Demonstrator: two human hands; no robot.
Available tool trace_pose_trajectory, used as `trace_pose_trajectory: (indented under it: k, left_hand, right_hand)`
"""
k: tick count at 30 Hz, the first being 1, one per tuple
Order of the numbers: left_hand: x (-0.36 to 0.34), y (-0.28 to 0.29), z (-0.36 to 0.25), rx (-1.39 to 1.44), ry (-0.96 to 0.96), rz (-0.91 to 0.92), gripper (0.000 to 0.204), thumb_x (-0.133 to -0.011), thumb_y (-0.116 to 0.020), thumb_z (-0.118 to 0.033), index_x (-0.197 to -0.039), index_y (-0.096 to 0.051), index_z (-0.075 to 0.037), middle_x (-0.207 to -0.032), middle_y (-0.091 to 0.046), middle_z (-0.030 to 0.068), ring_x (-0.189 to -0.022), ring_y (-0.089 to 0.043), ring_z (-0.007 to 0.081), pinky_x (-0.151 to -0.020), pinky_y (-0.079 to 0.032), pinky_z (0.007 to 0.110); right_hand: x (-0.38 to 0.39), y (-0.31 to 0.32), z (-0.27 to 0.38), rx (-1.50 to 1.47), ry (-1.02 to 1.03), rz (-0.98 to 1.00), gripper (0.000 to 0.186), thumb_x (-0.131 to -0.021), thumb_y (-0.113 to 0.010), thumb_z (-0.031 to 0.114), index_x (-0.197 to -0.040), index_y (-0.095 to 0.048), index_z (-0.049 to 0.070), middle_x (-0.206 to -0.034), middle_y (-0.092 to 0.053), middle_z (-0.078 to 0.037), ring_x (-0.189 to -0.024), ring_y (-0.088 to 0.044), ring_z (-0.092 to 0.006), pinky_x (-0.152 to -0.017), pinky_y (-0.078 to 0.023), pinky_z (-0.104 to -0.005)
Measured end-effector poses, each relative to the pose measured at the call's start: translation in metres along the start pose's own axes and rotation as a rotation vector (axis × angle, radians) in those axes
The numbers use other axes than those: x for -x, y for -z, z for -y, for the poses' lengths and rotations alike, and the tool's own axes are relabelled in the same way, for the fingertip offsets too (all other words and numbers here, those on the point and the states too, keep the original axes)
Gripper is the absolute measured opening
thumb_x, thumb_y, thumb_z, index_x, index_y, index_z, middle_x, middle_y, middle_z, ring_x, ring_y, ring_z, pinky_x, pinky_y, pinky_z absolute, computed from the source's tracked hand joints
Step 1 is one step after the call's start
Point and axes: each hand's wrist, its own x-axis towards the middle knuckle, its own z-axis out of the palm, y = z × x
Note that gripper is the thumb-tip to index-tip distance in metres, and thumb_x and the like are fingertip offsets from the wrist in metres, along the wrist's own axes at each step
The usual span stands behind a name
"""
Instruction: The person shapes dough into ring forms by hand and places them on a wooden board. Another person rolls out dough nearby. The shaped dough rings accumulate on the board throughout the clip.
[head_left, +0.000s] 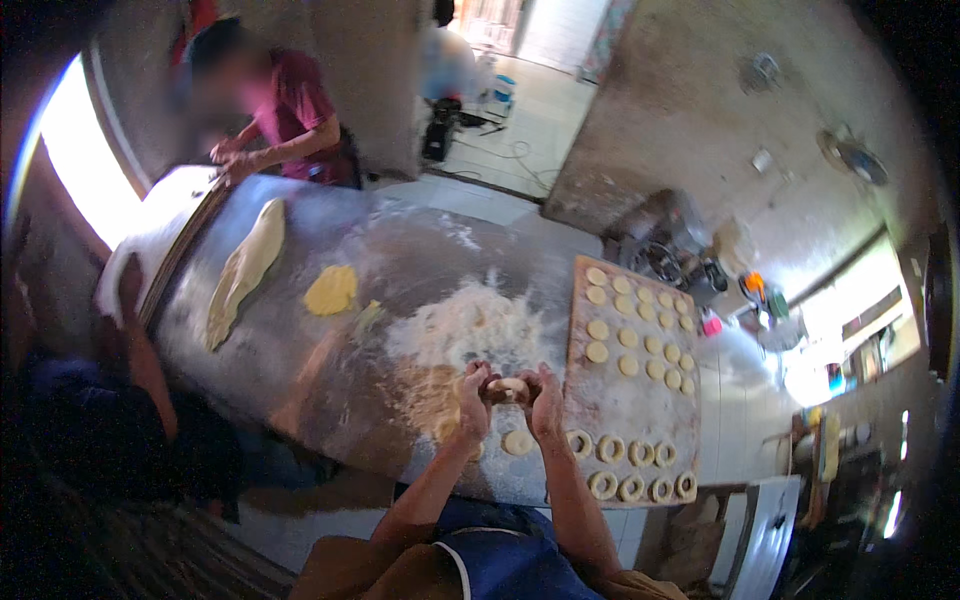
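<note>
Between my two hands, above the near part of the metal table [300, 350], is a pale dough ring [508, 386]. The fingers of my left hand [474, 402] are closed round its left side, and my right hand [546, 402] grips its right side. Just below my hands a round dough piece [518, 442] lies on the table, with others partly hidden by my left wrist. A heap of white flour [470, 325] is spread beyond my hands. On the right, a floured wooden board [640, 410] carries rows of flat dough rounds [628, 366] and several dough rings [611, 449] along its near end.
A long dough strip [248, 265] and a yellow dough lump [331, 290] lie farther left on the table. A co-worker in a red shirt [300, 110] stands at the far left corner; another person's arm [150, 370] shows at the left edge. Pots [660, 260] stand beyond the board.
</note>
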Motion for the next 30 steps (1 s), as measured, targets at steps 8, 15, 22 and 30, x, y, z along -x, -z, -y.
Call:
trace_pose_trajectory:
  k: [8,15,22,30]
  left_hand:
    - [-0.011,-0.049,0.068,-0.119,0.299,0.104,0.034,-0.096,-0.043,-0.029,-0.113,-0.051,-0.001,-0.098,-0.055,0.0099,-0.093,-0.054,0.0226,-0.086,-0.044,0.034]
    - [0.026,-0.091,0.138,-0.232,0.316,-0.155,0.030,-0.094,-0.045,-0.031,-0.077,-0.049,-0.005,-0.072,-0.050,0.0021,-0.065,-0.046,0.0108,-0.058,-0.041,0.029]
    - [0.045,-0.098,0.211,-0.355,0.373,-0.079,0.037,-0.094,-0.047,-0.037,-0.106,-0.053,-0.003,-0.097,-0.059,0.0076,-0.067,-0.054,0.0186,-0.061,-0.045,0.031]
    - [0.070,-0.095,0.282,-0.512,0.179,0.199,0.023,-0.097,-0.043,-0.030,-0.090,-0.056,-0.012,-0.080,-0.054,0.0013,-0.074,-0.054,0.0124,-0.068,-0.046,0.028]
  right_hand:
    - [0.022,0.044,0.029,0.045,-0.123,-0.270,0.063,-0.097,-0.037,0.049,-0.084,-0.061,-0.007,-0.072,-0.062,-0.012,-0.068,-0.054,-0.0209,-0.071,-0.046,-0.0375]
    - [0.048,0.116,0.017,0.218,0.088,-0.250,0.047,-0.096,-0.042,0.034,-0.084,-0.065,-0.005,-0.069,-0.062,-0.017,-0.064,-0.057,-0.0196,-0.068,-0.047,-0.0381]
    - [0.077,0.200,-0.004,0.757,0.163,-0.116,0.023,-0.087,-0.052,0.020,-0.086,-0.067,0.003,-0.068,-0.061,-0.021,-0.060,-0.060,-0.0342,-0.057,-0.048,-0.0399]
    - [0.108,0.253,-0.027,0.391,0.116,-0.255,0.039,-0.094,-0.045,0.029,-0.072,-0.060,0.000,-0.061,-0.057,-0.021,-0.054,-0.059,-0.0301,-0.052,-0.042,-0.0417]
